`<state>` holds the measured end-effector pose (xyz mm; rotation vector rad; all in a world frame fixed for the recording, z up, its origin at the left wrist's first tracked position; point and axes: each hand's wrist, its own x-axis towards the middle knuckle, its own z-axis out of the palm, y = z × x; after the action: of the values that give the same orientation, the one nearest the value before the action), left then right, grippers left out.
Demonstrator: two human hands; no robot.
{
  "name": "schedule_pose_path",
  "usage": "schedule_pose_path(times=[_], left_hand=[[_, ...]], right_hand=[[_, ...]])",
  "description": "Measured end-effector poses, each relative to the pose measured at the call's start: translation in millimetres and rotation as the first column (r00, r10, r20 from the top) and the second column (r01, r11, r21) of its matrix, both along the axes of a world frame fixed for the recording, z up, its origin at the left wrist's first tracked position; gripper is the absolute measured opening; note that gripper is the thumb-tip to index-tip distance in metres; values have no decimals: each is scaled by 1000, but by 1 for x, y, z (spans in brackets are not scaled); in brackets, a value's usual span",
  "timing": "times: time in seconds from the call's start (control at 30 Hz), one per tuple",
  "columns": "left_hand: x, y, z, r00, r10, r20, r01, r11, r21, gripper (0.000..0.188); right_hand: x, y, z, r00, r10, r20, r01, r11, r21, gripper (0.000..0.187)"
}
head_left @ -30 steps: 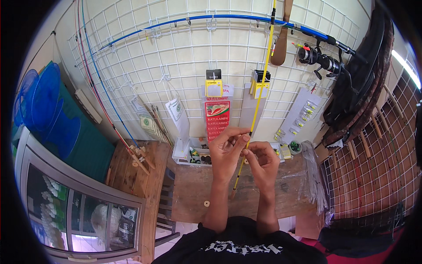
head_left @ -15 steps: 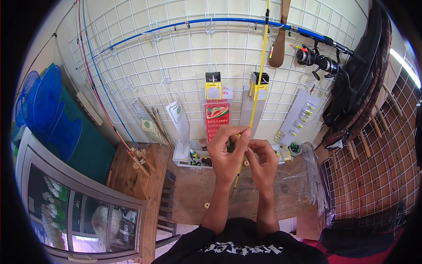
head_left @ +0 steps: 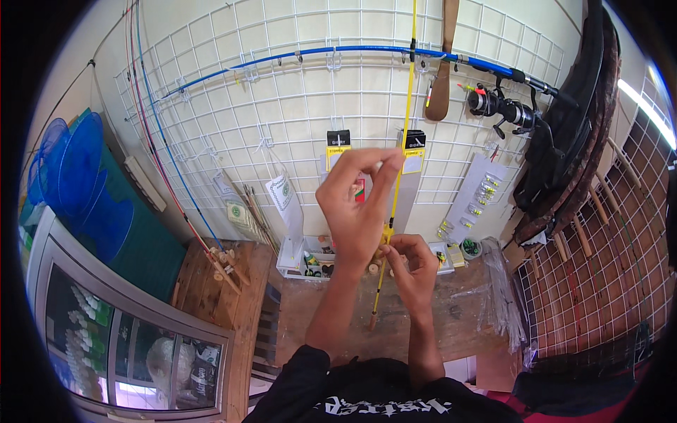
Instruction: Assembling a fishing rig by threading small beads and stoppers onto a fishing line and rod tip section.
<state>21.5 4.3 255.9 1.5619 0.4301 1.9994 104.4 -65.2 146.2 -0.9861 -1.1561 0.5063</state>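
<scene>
A thin yellow fishing rod (head_left: 396,201) with black bands runs upright in front of me, its wooden butt (head_left: 372,321) low over the table. My right hand (head_left: 412,271) is closed on the rod's lower part, thumb and finger pinched at it. Just above those fingers a small yellow piece (head_left: 387,233) sits against the rod; its kind is unclear. My left hand (head_left: 356,208) is raised higher, just left of the rod, with thumb and forefinger pinched together near it. Whatever lies in that pinch is too small to make out.
Behind, a white wire grid (head_left: 303,99) carries a blue rod (head_left: 338,49) with a black reel (head_left: 501,109) and hanging packets. A white tray (head_left: 293,271) of small items stands on the wooden table (head_left: 317,324). Left is a glass-fronted cabinet (head_left: 134,296); plastic sleeves (head_left: 504,289) lie right.
My left hand has moved up along the rod, away from my right hand, still pinched. My right hand has shifted slightly down, and the yellow piece is now uncovered.
</scene>
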Motion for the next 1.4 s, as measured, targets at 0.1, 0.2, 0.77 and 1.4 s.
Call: schedule_pose_path(times=[0.1, 0.2, 0.77, 1.4], left_hand=[[-1, 7, 28, 999, -3, -33, 3, 1000, 7, 14], [2, 14, 49, 998, -62, 18, 62, 998, 6, 17], [-1, 25, 88, 988, -140, 71, 138, 990, 37, 19], [4, 37, 96, 939, -345, 2, 345, 938, -37, 25]], right_hand=[[-2, 1, 3, 1000, 12, 5, -12, 1000, 0, 12], [-1, 7, 0, 1000, -5, -5, 5, 1000, 17, 13], [-4, 10, -2, 998, -69, 15, 68, 996, 51, 12], [1, 12, -2, 997, -80, -12, 80, 996, 39, 11]])
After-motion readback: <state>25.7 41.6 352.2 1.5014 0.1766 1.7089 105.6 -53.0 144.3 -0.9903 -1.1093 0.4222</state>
